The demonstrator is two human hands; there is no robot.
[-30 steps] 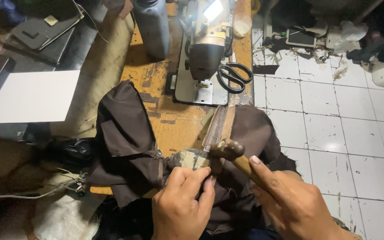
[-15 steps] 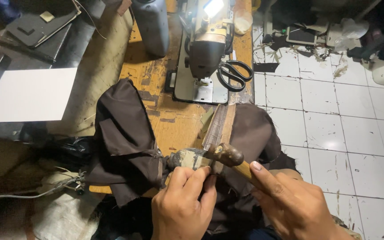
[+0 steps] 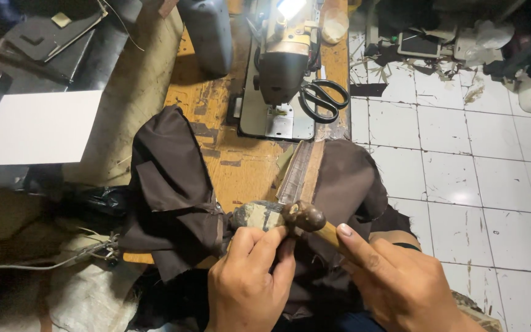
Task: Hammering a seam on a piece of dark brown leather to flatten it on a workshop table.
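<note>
We see the sewing machine [image 3: 281, 67] at the far end of the tabletop [image 3: 247, 166], with the scissors [image 3: 324, 98] lying just right of it. Near us, the fabric [image 3: 173, 190] drapes over the tabletop's near edge. Our left hand [image 3: 250, 276] rests on it, beside the stone block [image 3: 259, 215]. Our right hand [image 3: 401, 283] holds the hammer [image 3: 305, 218], whose head sits at the block's right. The tiled floor [image 3: 462, 172] lies to the right, the flat board [image 3: 32, 126] to the far left.

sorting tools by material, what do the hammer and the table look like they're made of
Hammer: the head looks like dark, worn metal with a dull sheen, on a pale handle, probably wood. Table: wood, by its orange-brown surface with scuffed, flaking patches.
</note>
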